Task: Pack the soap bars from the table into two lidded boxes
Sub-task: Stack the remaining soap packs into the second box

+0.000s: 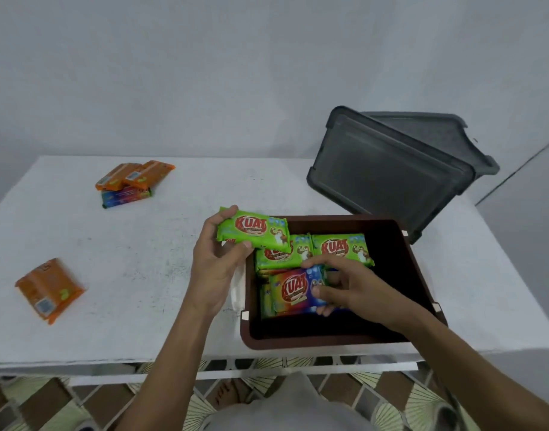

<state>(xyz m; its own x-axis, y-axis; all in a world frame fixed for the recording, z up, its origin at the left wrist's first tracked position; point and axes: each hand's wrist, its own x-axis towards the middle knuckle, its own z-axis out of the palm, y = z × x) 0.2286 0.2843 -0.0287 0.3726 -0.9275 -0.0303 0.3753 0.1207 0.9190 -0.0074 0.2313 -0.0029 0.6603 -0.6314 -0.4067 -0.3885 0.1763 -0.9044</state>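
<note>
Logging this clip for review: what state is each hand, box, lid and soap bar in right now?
Left hand: gripping a green soap bar above the box edge.
Right hand: holding a rainbow soap bar inside the box.
Brown box: open, partly filled.
Grey lids: off, leaning at the wall.
Orange bar: unpacked.
Far pile: unpacked.

"KUAT" in red — on the green soap wrappers (253, 230) and rainbow wrapper (295, 289).

Both my forearms were bare, no sleeves, watch or rings on the left hand (215, 262) or right hand (354, 290). Below, I wore a pale grey garment (293, 405).
</note>
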